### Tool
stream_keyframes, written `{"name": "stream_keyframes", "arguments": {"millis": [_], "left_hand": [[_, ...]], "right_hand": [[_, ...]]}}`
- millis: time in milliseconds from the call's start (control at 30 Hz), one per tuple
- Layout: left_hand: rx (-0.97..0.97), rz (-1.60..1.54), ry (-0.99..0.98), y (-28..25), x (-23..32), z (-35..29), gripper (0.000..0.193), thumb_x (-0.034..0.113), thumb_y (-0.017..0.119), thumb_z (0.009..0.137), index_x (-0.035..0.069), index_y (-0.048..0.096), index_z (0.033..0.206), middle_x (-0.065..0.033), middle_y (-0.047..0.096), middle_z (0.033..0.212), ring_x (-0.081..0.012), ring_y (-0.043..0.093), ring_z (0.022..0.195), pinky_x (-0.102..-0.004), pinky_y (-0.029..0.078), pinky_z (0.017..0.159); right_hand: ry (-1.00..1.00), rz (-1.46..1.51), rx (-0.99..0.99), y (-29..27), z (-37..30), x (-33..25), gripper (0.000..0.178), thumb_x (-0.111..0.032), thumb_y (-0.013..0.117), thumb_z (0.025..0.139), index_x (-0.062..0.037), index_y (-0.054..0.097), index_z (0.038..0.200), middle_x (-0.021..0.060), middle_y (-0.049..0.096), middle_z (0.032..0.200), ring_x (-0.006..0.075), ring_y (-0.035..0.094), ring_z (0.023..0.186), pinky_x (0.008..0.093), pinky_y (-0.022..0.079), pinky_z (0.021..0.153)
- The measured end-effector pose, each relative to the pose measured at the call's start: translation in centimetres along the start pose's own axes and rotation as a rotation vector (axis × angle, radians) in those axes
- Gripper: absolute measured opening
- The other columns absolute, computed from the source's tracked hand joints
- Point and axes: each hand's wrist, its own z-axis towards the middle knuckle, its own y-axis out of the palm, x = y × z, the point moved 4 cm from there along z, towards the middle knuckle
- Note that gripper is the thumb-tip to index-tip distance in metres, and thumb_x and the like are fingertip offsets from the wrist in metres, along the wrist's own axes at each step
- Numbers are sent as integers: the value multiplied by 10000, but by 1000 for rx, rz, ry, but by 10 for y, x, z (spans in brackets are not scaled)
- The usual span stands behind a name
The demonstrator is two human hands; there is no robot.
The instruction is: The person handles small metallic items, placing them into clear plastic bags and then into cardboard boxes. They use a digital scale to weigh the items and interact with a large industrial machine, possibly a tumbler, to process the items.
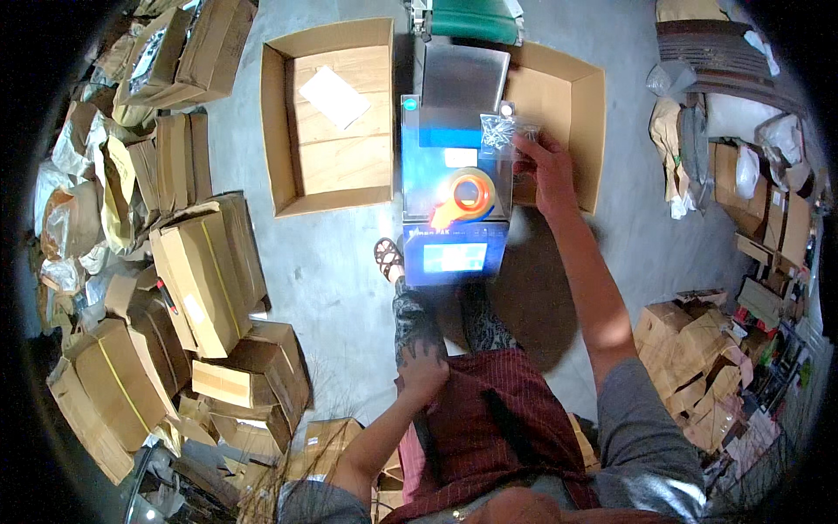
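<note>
My right hand (552,179) is closed, pinching the right edge of a small clear plastic bag (497,134) with several metal screws inside. It holds the bag above the right side of a blue machine (419,196), next to the right carton. A yellow-orange tape dispenser (451,206) with a round ring lies on top of the machine. On the machine's near side a lit screen (454,257) glows too brightly to make out. My left hand (423,374) rests on my left leg near the knee, fingers spread and holding nothing.
An open carton (278,131) left of the machine contains a white sheet (335,96). Another open carton (587,113) stands at its right. Beyond are a metal chute (463,74) and green conveyor belt (471,19). Stacked cardboard boxes (209,279) line the left; torn cardboard (690,349) lies right.
</note>
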Motion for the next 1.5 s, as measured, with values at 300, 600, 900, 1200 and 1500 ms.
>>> {"name": "stream_keyframes", "arguments": {"millis": [300,600,900,1200,1500], "left_hand": [[20,-56,-9,-46,3,23,484,367,554,880,37,557,1234,-160,453,1394,-462,430,1260,-652,458,867],[77,-57,12,-32,-3,25,413,368,535,919,68,578,1201,-172,511,1298,-469,447,1233,-637,469,869],[-31,-172,-16,-38,-1,23,302,303,532,907,173,674,1140,-141,531,1287,-437,455,1224,-584,475,930],[-12,-169,-26,-33,2,30,306,324,511,928,161,693,1111,-149,558,1254,-413,476,1202,-518,486,944],[54,-208,-10,-19,5,30,275,282,512,925,141,694,1076,-118,572,1229,-394,492,1182,-501,483,951]], "right_hand": [[90,-391,7,-48,29,75,333,-312,608,951,3,615,1057,84,669,820,157,637,678,315,511,620],[407,-260,138,-106,-30,144,301,-276,582,968,-34,602,1145,63,656,966,158,632,776,297,516,710],[3,-1028,-892,-86,-274,217,396,-361,635,896,-81,623,1176,138,618,1190,299,548,1174,474,387,1030],[-159,-1167,-931,-75,-320,211,412,-405,600,889,-111,624,1177,90,623,1204,277,505,1230,473,250,1119],[-182,-1107,-823,-83,-319,213,355,-334,633,842,-126,649,1128,78,646,1159,252,531,1197,455,256,1112]]}}
